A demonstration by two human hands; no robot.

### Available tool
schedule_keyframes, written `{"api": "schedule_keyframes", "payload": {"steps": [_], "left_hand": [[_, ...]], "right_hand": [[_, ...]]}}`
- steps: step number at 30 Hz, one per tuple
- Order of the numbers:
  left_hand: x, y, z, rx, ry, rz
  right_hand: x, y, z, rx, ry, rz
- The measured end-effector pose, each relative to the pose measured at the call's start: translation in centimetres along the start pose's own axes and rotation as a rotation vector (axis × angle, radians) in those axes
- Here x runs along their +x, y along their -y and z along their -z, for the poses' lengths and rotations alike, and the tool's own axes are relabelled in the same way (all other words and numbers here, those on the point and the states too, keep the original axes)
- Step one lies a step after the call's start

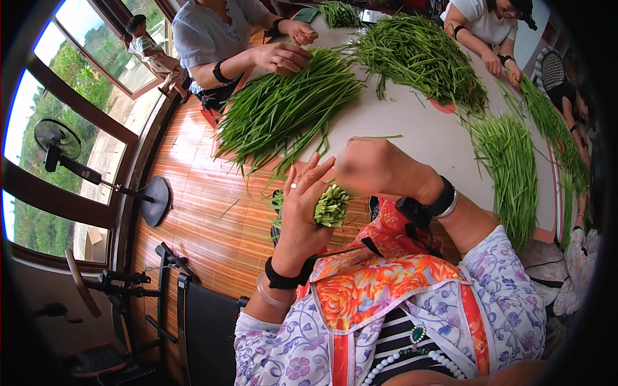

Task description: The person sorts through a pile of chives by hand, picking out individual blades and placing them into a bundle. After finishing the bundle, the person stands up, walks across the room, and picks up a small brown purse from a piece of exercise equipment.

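Left hand [304, 207] around green stalks [331, 207]

At least five heaps of green stalks [290, 106] can be counted on one table [418, 128]; one bundle [332, 208] is held in the left of two hands [302, 201]. One ring [293, 186] and two black wristbands [444, 196] are worn. One floor fan [154, 201] and two co-workers [209, 38] are seen; people [569, 96] at the right edge cannot be counted exactly

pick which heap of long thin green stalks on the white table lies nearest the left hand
The broad green heap at the left, beneath a co-worker's hand; the other green heaps lie farther from the person's left hand.
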State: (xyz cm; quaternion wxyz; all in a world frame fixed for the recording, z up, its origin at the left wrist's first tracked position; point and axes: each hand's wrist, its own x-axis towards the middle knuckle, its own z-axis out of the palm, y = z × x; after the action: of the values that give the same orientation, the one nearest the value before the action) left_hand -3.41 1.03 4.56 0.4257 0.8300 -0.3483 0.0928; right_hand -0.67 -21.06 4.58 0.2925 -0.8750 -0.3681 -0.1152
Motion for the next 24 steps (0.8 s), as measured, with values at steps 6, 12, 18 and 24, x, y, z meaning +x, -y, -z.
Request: {"api": "schedule_keyframes", "payload": {"steps": [6,12,18,24], "left_hand": [[-1.0,1.2,-1.1,-0.2,0.101,0.337],[-2.9,3.0,-1.2,-0.514,-0.085,0.38],[-3.1,3.1,-1.2,-0.603,-0.046,0.462],[-3.9,4.0,-1.5,-0.598,-0.072,0.454]], "right_hand": [[0.3,0.4,-0.5,0.156,-0.075,0.039],[2.5,-7.9,1.2,0.099,-0.26,-0.19],[4.4,-15.7,1.4,-0.208,-0.385,-0.456],[5.4,-16.5,-0.2,-0.32,-0.338,-0.481]]}}
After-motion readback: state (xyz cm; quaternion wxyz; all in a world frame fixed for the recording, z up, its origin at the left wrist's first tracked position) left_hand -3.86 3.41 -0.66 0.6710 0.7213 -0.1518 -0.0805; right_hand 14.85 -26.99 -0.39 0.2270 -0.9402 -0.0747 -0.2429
